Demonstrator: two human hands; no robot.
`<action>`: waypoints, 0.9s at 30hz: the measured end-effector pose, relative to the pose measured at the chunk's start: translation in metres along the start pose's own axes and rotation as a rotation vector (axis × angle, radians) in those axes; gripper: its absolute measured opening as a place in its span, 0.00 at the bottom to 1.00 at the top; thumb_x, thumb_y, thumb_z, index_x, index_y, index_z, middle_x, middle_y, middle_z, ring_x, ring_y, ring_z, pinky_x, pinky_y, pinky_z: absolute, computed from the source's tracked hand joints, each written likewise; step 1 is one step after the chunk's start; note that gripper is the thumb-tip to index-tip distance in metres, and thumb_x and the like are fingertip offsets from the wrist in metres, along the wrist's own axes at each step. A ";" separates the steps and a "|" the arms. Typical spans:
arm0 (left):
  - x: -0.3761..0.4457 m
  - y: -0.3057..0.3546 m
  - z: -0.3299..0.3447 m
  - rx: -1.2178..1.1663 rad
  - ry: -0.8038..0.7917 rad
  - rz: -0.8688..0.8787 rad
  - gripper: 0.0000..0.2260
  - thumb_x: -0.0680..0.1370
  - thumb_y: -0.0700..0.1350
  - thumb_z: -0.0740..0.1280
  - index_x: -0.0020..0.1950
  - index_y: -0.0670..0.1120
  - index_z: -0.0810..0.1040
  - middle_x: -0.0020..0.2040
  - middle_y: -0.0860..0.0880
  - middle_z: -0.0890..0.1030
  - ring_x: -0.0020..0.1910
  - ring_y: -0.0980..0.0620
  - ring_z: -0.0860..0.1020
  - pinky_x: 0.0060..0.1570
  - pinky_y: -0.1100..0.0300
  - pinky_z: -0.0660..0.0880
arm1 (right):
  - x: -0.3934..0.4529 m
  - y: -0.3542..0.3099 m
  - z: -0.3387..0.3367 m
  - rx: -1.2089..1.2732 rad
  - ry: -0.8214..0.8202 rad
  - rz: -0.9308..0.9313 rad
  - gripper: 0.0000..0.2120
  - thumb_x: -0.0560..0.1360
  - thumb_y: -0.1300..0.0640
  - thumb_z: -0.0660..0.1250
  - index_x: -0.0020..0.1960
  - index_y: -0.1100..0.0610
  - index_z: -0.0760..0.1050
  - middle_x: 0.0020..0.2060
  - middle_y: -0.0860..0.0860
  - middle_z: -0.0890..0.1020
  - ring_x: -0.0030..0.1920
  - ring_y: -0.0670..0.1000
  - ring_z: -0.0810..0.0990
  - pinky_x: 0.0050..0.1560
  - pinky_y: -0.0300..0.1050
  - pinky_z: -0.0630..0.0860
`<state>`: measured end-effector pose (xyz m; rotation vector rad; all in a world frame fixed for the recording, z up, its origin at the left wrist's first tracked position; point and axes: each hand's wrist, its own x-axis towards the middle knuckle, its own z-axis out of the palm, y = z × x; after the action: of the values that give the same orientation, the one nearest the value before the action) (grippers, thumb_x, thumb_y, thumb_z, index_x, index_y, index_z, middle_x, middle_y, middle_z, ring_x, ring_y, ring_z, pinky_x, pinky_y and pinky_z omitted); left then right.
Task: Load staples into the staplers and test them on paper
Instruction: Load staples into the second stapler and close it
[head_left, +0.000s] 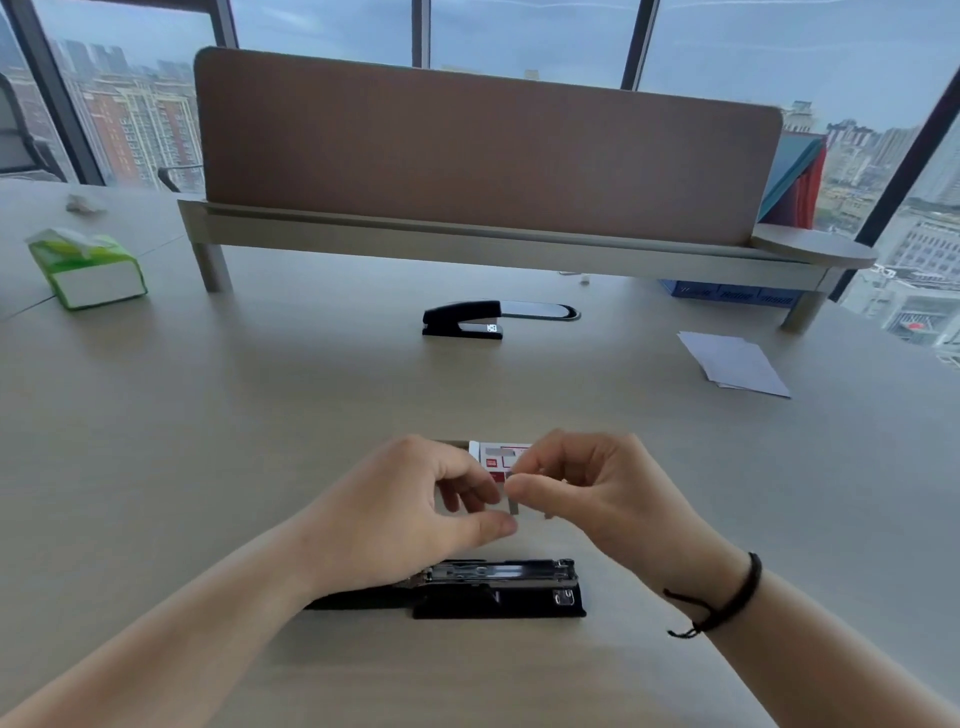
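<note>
Staple strip (530, 506), pinched between right hand (592, 493) and left hand (415, 514), above opened stapler (498, 587). Staple box (498, 457) behind. Second stapler (483, 318) and paper (732, 364) well apart. Step: loading; next, likely seating the strip in the channel.

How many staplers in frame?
2. One stapler lies opened on the desk just below both hands; a second closed stapler sits farther back near the desk divider. None appear hidden.
</note>
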<state>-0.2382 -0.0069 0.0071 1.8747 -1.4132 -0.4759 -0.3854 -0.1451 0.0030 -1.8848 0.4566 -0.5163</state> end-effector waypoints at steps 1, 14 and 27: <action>-0.001 0.002 0.001 -0.017 -0.006 0.006 0.09 0.70 0.57 0.76 0.45 0.54 0.85 0.36 0.60 0.81 0.29 0.65 0.74 0.31 0.74 0.68 | -0.003 0.002 0.000 0.004 0.016 -0.024 0.11 0.64 0.46 0.76 0.39 0.53 0.84 0.36 0.58 0.85 0.35 0.49 0.76 0.39 0.44 0.74; -0.009 0.009 0.008 0.010 -0.029 0.132 0.02 0.71 0.51 0.76 0.41 0.54 0.85 0.39 0.63 0.82 0.42 0.62 0.78 0.41 0.73 0.70 | -0.025 0.016 0.000 0.025 0.021 -0.136 0.07 0.65 0.46 0.75 0.39 0.49 0.85 0.35 0.57 0.80 0.33 0.59 0.73 0.37 0.52 0.69; -0.009 -0.004 0.016 0.138 -0.085 0.184 0.10 0.68 0.60 0.74 0.44 0.57 0.84 0.42 0.57 0.80 0.45 0.55 0.77 0.39 0.72 0.69 | -0.035 0.022 -0.020 -0.462 -0.107 -0.240 0.05 0.66 0.49 0.72 0.41 0.47 0.81 0.40 0.44 0.79 0.42 0.50 0.76 0.42 0.44 0.75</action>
<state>-0.2492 -0.0027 -0.0074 1.8274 -1.6948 -0.3793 -0.4274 -0.1494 -0.0157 -2.4187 0.2946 -0.4917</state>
